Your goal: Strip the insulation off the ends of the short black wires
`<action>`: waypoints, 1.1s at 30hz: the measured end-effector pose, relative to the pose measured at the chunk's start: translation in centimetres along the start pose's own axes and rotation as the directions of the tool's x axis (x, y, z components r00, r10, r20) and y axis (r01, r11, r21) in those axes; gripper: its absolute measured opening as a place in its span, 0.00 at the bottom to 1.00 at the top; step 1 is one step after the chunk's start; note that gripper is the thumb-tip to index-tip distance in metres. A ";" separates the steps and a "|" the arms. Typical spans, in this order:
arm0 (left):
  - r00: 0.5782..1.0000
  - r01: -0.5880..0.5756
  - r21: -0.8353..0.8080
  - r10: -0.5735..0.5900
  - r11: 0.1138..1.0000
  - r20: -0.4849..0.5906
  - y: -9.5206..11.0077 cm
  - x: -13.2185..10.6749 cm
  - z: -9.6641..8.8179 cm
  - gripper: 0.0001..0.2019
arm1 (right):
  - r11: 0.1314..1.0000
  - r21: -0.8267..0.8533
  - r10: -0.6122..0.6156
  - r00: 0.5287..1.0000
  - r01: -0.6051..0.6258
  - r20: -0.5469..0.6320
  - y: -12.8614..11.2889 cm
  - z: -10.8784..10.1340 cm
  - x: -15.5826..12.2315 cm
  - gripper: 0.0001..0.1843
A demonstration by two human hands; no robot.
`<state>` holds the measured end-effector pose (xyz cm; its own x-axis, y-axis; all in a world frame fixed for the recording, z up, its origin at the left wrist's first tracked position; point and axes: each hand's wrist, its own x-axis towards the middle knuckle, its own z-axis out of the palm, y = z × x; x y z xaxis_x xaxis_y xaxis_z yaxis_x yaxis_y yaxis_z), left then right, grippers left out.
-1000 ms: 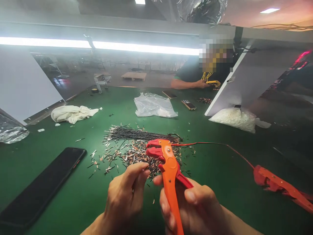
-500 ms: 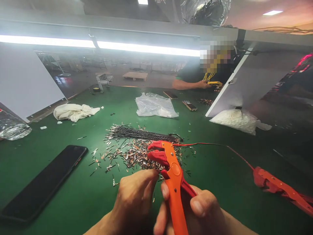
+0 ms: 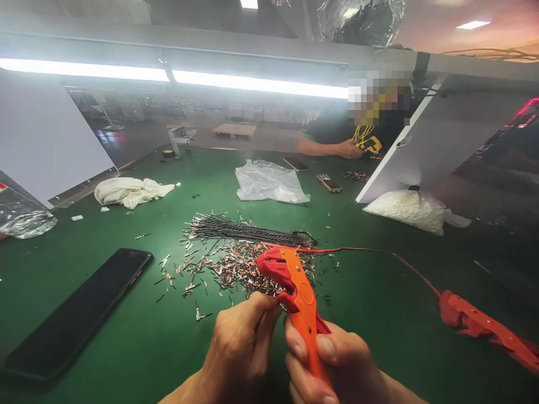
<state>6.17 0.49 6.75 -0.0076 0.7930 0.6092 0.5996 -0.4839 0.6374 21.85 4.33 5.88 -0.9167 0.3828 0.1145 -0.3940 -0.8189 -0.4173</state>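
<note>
Head | right fingers grip orange stripper, partly hidden | left fingers bunched, cannot tell if holding

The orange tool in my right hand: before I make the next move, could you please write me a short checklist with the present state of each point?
1. Grip on the orange tool: ok, the right hand is wrapped around its handle.
2. Tool's jaws open: not ok, they look shut.
3. Fingertips of the left hand well away from the tool: not ok, they are right at its red lower part.
4. Wire between those fingertips: cannot tell.
5. Black phone apart from the loose clippings: ok, it lies to their left.
</note>
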 end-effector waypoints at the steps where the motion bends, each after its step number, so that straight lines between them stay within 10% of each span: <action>1: 1.000 -0.002 -0.008 0.002 1.000 0.011 0.0 0.0 0.0 0.08 | 1.000 -0.014 -0.003 1.000 0.003 0.005 0.0 0.2 0.0 0.10; 13: 0.999 0.034 0.076 -0.033 0.996 -0.016 -0.8 0.1 0.5 0.07 | 0.997 -0.080 -0.002 1.000 0.001 -0.018 -0.3 -0.5 0.3 0.18; 23: 0.987 -0.095 0.387 0.137 0.917 -0.083 -2.2 0.4 -1.2 0.06 | 0.985 -0.172 -0.041 0.956 -0.010 -0.289 -2.5 0.2 -0.2 0.17; 33: 0.948 -0.259 0.439 0.313 0.860 -0.054 -1.9 1.3 -2.2 0.09 | 0.976 -0.204 0.035 0.984 -0.072 -0.175 -2.3 -0.9 -0.6 0.20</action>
<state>3.23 1.59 7.35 0.1373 0.5803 0.8027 0.8689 -0.4596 0.1836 23.41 6.34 5.99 -0.9043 0.4227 -0.0602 -0.3057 -0.7395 -0.5998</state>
